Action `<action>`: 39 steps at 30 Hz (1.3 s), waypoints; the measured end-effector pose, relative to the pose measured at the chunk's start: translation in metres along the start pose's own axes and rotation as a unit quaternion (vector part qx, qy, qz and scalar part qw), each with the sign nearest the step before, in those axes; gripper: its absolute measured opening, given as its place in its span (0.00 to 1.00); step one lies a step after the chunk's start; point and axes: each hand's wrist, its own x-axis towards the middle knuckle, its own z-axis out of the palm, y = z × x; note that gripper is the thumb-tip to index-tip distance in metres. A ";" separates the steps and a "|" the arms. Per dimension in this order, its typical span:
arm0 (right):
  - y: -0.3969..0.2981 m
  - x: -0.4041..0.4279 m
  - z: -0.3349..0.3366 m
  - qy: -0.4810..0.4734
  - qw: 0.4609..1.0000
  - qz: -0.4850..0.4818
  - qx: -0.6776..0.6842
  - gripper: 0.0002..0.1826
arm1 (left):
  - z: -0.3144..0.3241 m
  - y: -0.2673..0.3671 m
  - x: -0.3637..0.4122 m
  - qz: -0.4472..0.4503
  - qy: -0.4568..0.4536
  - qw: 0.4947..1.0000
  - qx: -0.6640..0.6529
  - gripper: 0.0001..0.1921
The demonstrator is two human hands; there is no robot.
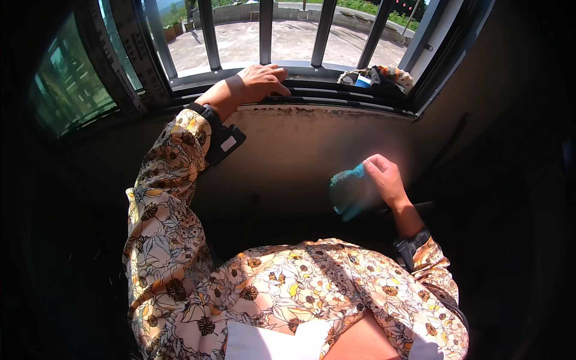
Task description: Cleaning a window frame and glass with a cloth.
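My right hand (384, 177) pinches a teal cloth (348, 180) between thumb and fingertips. The cloth hangs in front of the wall below the window, and its lower part is blurred. My left hand (263, 81) rests on the lower window frame (315, 90), thumb and fingers apart. Its fingertips lie near the base of the metal bars, and what is under the palm is hidden. Black straps with small devices are on both wrists, the left device (227, 143) being the plainer to see.
Vertical metal bars (265, 33) cross the window. At its right corner, a small heap of cloth items (389, 80) sits on the sill beside a blue object (362, 81). A glass pane (72, 81) stands at the left. Beneath the sill runs a stained wall (288, 139).
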 end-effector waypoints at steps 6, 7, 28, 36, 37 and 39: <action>0.026 -0.017 -0.014 0.030 0.996 0.065 0.044 0.10 | 0.001 -0.011 0.017 0.054 -0.083 0.995 -0.004 0.05; 0.033 -0.018 -0.016 0.049 0.997 0.055 0.022 0.10 | 0.005 -0.014 0.016 0.071 -0.056 0.996 -0.015 0.05; 0.029 -0.027 -0.010 0.046 0.994 0.076 0.057 0.09 | -0.049 0.052 -0.046 -0.064 0.021 0.995 -0.076 0.17; 0.025 -0.032 -0.002 0.016 0.993 0.085 0.079 0.09 | -0.008 0.023 -0.005 0.041 0.040 0.998 -0.021 0.10; 0.031 -0.033 -0.003 0.017 0.992 0.083 0.097 0.09 | -0.009 0.020 -0.003 0.031 0.030 0.998 -0.051 0.06; 0.033 -0.038 -0.004 0.020 0.991 0.085 0.098 0.09 | -0.012 0.018 -0.002 0.033 0.020 0.998 -0.057 0.04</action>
